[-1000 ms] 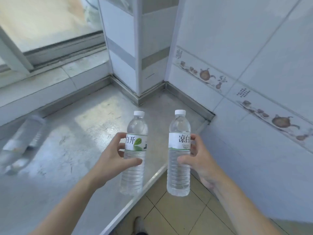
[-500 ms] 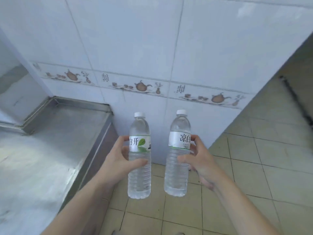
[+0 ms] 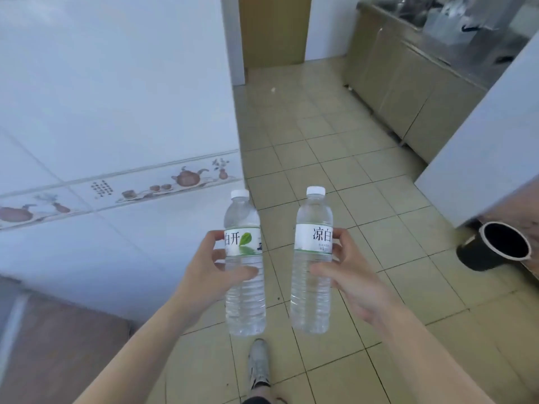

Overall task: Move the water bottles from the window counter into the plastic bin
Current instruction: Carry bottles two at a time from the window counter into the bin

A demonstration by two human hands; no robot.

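I hold two clear water bottles upright in front of me, above the tiled floor. My left hand (image 3: 208,265) grips the left bottle (image 3: 244,293) around its white label with a green leaf. Wrapped around the label of the right bottle (image 3: 311,298) is my right hand (image 3: 348,282). Both bottles have white caps and look full. The window counter's corner (image 3: 43,339) shows only at the lower left. No plastic bin is in view.
A white tiled wall (image 3: 116,112) with a teapot border runs on the left. A beige tiled floor (image 3: 335,147) leads to a brown door (image 3: 274,27). Metal cabinets (image 3: 408,91) line the right. A black cylindrical bin (image 3: 493,247) stands at the right. My shoe (image 3: 259,363) is below.
The view has swung right, away from the window counter toward the room's floor and door. Both hands keep the same grip on the bottles, held upright.
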